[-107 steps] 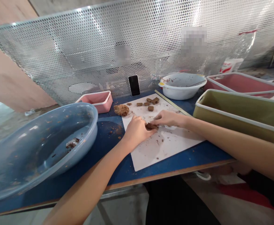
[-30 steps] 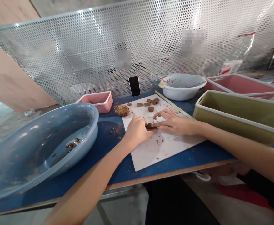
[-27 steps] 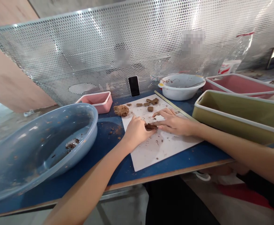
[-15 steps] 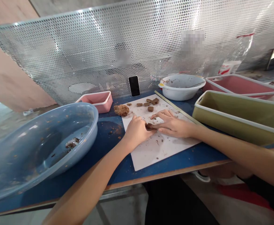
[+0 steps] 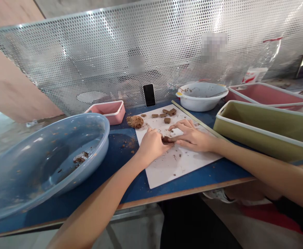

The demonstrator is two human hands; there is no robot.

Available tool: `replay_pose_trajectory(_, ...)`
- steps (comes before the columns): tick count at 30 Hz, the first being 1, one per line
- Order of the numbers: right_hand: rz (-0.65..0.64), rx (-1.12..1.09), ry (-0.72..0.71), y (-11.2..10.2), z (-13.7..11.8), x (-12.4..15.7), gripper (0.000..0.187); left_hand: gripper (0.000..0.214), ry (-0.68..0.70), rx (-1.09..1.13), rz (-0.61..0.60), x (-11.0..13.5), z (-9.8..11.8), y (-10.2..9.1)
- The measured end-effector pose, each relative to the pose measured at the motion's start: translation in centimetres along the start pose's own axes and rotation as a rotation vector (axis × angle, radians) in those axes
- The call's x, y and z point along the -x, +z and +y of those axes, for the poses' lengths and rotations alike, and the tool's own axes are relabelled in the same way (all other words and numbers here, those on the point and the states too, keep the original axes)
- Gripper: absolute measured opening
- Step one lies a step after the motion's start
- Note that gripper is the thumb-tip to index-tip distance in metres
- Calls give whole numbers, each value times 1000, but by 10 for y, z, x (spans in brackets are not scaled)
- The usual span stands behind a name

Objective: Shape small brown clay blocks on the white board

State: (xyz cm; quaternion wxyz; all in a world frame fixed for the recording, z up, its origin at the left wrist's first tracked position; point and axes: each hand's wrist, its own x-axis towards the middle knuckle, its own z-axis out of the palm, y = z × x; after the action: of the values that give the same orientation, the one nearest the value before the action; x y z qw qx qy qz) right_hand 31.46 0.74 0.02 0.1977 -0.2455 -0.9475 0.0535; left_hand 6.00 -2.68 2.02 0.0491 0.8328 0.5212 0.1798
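My left hand (image 5: 153, 144) is closed on a small lump of brown clay (image 5: 166, 139), held low over a white board (image 5: 164, 173). From the other side my right hand (image 5: 190, 136) reaches in, its index finger stretched out and touching the clay; its fingers are apart. Crumbs lie scattered on the board around both hands. Beyond them sit several short brown clay pieces (image 5: 167, 120) at the board's far end. A rough, lighter-brown lump (image 5: 135, 121) rests at the board's far left corner.
A large blue basin (image 5: 99, 152) stands at the left, a small pink tub (image 5: 119, 114) behind it. A phone (image 5: 149, 95) leans against the perforated metal screen (image 5: 89, 62). A pale stick (image 5: 198, 121) lies along the board; a white basin (image 5: 203, 102) and green bin (image 5: 260, 133) are right.
The right index finger has shifted slightly against the clay, and a little more of the clay shows between the hands. Otherwise the hands stay nearly in place.
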Motion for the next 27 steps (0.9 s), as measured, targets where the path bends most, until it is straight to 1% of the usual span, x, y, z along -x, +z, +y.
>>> replay_pose_trajectory(4, -28, -16, -15, 1, 0, -1, 62, 45, -3, -2, -1, 0, 1, -1)
replay_pose_trajectory(6, 2, 3, -6, 1, 0, -1, 61, 47, -12, -3, -2, 1, 2, -2)
replay_pose_trajectory(9, 33, -16, -22, 2, 2, -1, 61, 42, -28, -7, -3, 1, 3, -4)
replay_pose_trajectory(12, 8, -33, -20, 3, 3, 0, 60, 42, -28, -15, -6, 2, 3, -4)
replay_pose_trajectory(15, 41, -3, 15, 3, 4, 0, 58, 41, -29, 0, 11, 2, 3, -4)
replay_pose_trajectory(17, 55, 3, 5, 2, 4, 1, 59, 38, -30, 7, 15, 2, 3, -4)
replay_pose_trajectory(20, 38, 24, -15, 2, 4, 1, 59, 40, -30, -10, 3, 2, 3, -3)
replay_pose_trajectory(23, 70, 81, 15, 2, 4, 1, 59, 42, -25, -4, 16, 2, 3, -2)
replay_pose_trajectory(25, 90, 88, -1, 1, 4, 1, 59, 40, -14, 10, 25, 2, 2, -2)
replay_pose_trajectory(27, 77, 80, -28, 1, 4, 1, 55, 40, -12, 3, 29, 2, 2, -1)
